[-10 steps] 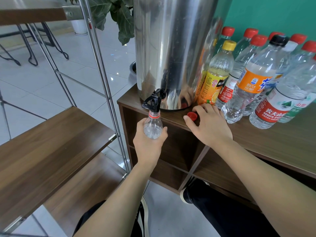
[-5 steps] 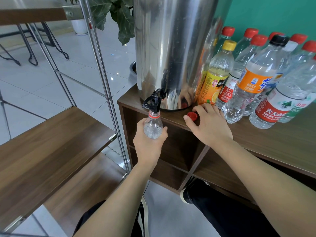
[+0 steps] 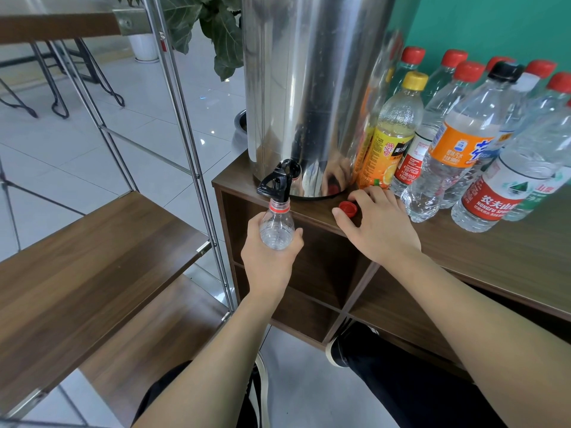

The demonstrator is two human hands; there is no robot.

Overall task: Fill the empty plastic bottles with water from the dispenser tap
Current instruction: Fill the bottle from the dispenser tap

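1. The left hand [image 3: 270, 261], just left of centre in the frame, is wrapped around a clear plastic bottle [image 3: 276, 228], fingers and thumb closed on its body.
2. The bottle stands upright with its open, red-ringed neck directly under the black tap [image 3: 276, 184] of the stainless steel water dispenser [image 3: 312, 88]; the neck touches or nearly touches the spout.
3. Whether water is flowing cannot be told; the bottle looks clear with little visible inside.
4. The right hand [image 3: 381, 225], right of centre, lies palm down on the wooden cabinet top [image 3: 494, 251] with fingers spread and holds nothing.
5. A loose red cap [image 3: 348, 208] sits on the cabinet top between that hand's thumb and forefinger, touching or just beside the fingertips.
6. In the upper right, a cluster of capped bottles stands beside the dispenser: an orange juice bottle [image 3: 392, 131] with a yellow cap nearest the drum, a clear bottle with an orange label [image 3: 457, 143] and black cap, and a red-labelled water bottle [image 3: 500, 193] at the front.
7. The dispenser occupies the upper centre, at the cabinet's left corner.
8. A metal-framed wooden shelf [image 3: 92, 251] fills the left side of the frame.
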